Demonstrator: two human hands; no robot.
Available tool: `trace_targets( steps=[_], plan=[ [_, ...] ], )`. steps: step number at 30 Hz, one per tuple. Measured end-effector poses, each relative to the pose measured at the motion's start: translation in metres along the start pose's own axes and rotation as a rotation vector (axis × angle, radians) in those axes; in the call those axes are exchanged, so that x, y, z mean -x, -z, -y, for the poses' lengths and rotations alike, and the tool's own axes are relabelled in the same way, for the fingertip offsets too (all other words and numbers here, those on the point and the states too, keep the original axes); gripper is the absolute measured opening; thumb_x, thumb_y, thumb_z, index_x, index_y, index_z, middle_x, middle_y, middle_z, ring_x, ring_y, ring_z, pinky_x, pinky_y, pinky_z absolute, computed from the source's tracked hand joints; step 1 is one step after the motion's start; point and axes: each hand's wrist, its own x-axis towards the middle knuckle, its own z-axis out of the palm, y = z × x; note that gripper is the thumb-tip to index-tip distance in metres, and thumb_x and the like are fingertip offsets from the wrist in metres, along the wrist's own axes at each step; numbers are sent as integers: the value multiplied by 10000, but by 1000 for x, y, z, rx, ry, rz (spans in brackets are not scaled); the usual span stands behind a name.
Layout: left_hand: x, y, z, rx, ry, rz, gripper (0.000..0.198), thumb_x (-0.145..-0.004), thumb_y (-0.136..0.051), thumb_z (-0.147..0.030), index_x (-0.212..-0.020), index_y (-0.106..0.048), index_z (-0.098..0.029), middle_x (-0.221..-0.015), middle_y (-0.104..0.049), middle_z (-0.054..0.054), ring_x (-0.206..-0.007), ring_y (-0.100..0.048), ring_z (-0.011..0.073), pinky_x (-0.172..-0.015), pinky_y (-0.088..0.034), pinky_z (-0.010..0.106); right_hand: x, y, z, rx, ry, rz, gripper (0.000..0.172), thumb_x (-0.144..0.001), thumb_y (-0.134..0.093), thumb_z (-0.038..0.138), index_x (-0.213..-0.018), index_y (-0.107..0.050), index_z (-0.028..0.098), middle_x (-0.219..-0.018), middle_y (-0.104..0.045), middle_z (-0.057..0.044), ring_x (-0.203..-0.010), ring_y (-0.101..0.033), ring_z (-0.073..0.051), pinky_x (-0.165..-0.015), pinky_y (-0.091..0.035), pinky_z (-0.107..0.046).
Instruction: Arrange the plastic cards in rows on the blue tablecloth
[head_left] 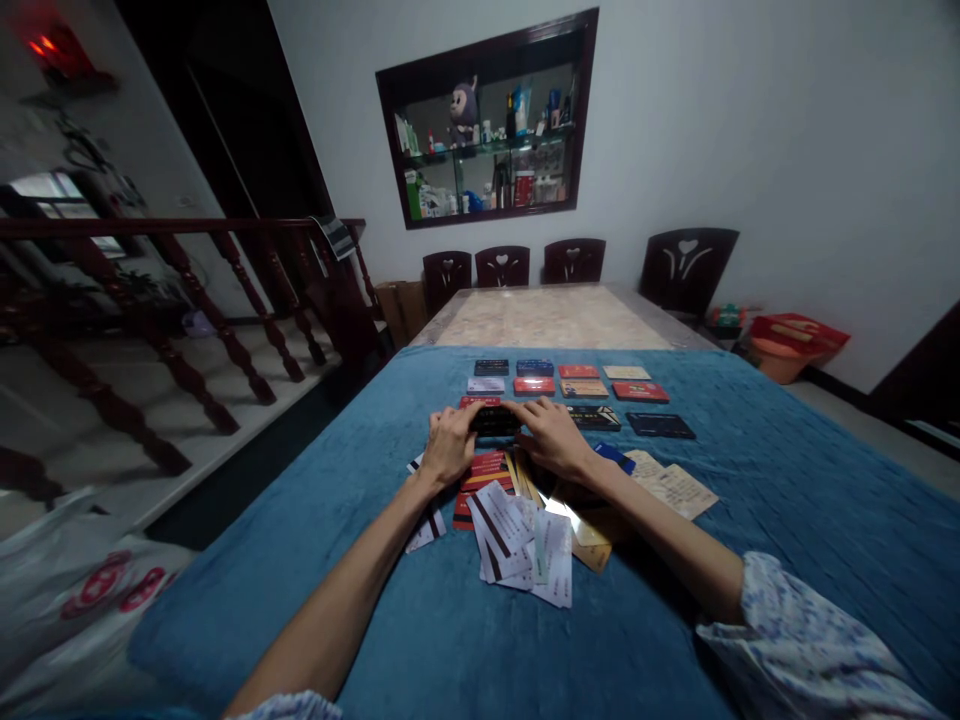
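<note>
Both my hands rest on a blue cloth [750, 480] spread over a table. My left hand [448, 446] and my right hand [551, 436] pinch the two ends of a dark card [495, 421] between them, fingers curled. Beyond it several cards [577, 385] lie face up in neat rows. Under and behind my wrists sits a loose heap of cards [517, 530], some white-backed with dark stripes, some red or gold.
The bare marble tabletop [547, 315] continues past the cloth, with dark wooden chairs [574, 260] at its far end. A wooden stair railing [187, 300] runs on the left. A white plastic bag [67, 590] lies at the near left. A red basin [795, 340] sits at right.
</note>
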Motion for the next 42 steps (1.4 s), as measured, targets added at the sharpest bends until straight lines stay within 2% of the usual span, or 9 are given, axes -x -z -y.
trace_targets(
  steps=[4, 13, 22, 28, 34, 42],
  plan=[
    [0, 2, -4, 6, -11, 17, 547, -855, -546, -131, -1389, -467, -213, -1253, -641, 90, -1139, -527, 262, -997, -351, 442, 1, 0, 1, 60, -13, -15, 600, -889, -540, 217, -1475, -415, 192, -1307, -604, -147, -1154, -479, -295, -876, -360, -379],
    [-3, 9, -9, -26, -16, 102, 579, -826, -612, -176, -1387, -469, -182, -1245, -621, 126, -1165, -497, 306, -1006, -343, 498, 1, -3, -2, 72, -2, -7, 556, -906, -538, 284, -1436, -433, 153, -1318, -600, -156, -1153, -483, -297, -880, -362, -389],
    [-6, 13, -9, -107, -54, 141, 545, -842, -605, -199, -1373, -482, -181, -1252, -591, 137, -1163, -489, 319, -992, -358, 535, -4, 2, -5, 104, -2, 47, 537, -869, -587, 313, -1383, -485, 193, -1270, -611, -148, -1143, -479, -304, -868, -384, -387],
    [-9, 19, -10, -134, -81, 150, 572, -806, -638, -177, -1357, -490, -217, -1346, -509, 134, -1239, -441, 325, -1016, -344, 549, -9, 11, -8, 103, 27, 72, 538, -841, -630, 361, -1347, -528, 209, -1304, -558, -165, -1186, -437, -324, -885, -384, -420],
    [-19, 24, -12, -167, -110, 202, 528, -804, -612, -148, -1314, -489, -210, -1345, -541, 127, -1251, -425, 312, -1004, -332, 533, -19, 18, -12, 151, 82, 122, 509, -842, -632, 384, -1302, -556, 180, -1272, -565, -172, -1168, -442, -338, -895, -392, -470],
    [-38, 24, 1, -219, -156, 232, 462, -798, -633, -166, -1244, -521, -210, -1289, -565, 125, -1228, -432, 319, -993, -334, 524, -37, 26, -14, 184, 75, 174, 465, -842, -649, 413, -1238, -598, 175, -1254, -575, -172, -1161, -452, -338, -897, -416, -463]
  ],
)
